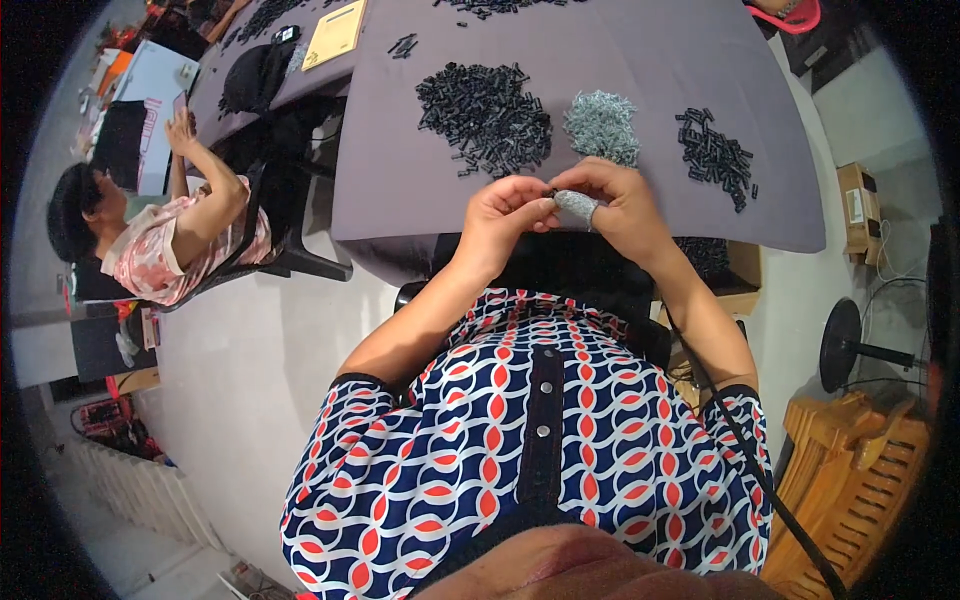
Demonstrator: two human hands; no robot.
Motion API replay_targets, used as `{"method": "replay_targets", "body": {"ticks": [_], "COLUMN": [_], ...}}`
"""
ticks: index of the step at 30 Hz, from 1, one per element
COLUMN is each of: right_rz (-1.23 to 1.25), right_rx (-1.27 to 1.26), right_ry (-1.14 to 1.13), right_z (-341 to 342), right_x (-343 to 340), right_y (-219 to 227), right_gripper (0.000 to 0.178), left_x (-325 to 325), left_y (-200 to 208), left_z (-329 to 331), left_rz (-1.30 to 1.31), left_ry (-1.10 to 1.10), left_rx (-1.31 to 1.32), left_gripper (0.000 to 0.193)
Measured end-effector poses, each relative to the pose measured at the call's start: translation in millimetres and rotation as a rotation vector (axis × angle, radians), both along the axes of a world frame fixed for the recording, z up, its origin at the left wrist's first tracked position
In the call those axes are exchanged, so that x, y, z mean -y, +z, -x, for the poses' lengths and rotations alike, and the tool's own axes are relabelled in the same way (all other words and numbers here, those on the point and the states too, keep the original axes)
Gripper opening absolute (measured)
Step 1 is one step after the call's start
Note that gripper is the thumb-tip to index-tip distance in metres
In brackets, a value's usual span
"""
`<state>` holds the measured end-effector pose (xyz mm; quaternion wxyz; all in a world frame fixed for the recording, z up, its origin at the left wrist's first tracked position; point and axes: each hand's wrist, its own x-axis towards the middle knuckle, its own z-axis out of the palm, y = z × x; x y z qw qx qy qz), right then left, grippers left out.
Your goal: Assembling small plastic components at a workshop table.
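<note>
Two people are working in this overhead view, and the one farther left, a seated co-worker [170,235] in a pink patterned top, is leaning toward a neighbouring table with one arm raised. A yellow sheet [335,33] is lying on that side of the grey cloth-covered table [400,190], beside a dark bundle [255,75].

Moving right, a large pile of small black parts [485,112] is sitting on the cloth, just beyond the wearer's hands. The left hand [503,218] is curling its fingers narrowly, the thumb and forefinger pinching toward a small dark part [550,191] that is being held between both hands at the near edge of the table, above the lap. The part is too small to make out in detail.

The right hand [620,205] is meeting the left over that same part, its fingers closed in and one fingertip wearing a grey fabric cot [577,206]. Behind it, a heap of pale grey metal pieces [602,125] is lying next to the black pile, and a smaller scatter of black parts [715,152] is spreading out farther right, well apart from the hands.

Below, the wearer's blue, red and white patterned shirt [530,450] is filling the foreground. At far right, a black fan base [845,345] is standing on the floor near a stack of wooden slatted pieces [860,460].
</note>
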<state>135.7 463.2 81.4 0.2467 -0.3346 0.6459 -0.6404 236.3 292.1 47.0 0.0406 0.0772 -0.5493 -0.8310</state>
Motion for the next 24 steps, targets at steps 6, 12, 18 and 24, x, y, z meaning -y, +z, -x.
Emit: {"method": "replay_targets", "body": {"ticks": [6,12,18,24], "right_rz": [-0.082,-0.032,0.047,0.101], "right_rx": [-0.094,-0.133,-0.115,-0.263], "right_ry": [0.038,0.021,0.027,0.01], "right_z": [3,0,0,-7], "right_x": [-2,1,-1,2], "right_y": [-1,3,5,16], "right_gripper": [0.019,0.02,0.027,0.03], "left_x": [-3,-1,-1,-4], "left_y": [7,7,14,21], "left_z": [-2,-7,-11,-12], "left_rz": [0.003,0.036,0.126,0.184], "left_ry": [-0.03,-0.03,0.065,0.098], "left_rx": [0.047,0.027,-0.052,-0.128], "left_gripper": [0.014,0.014,0.012,0.012]}}
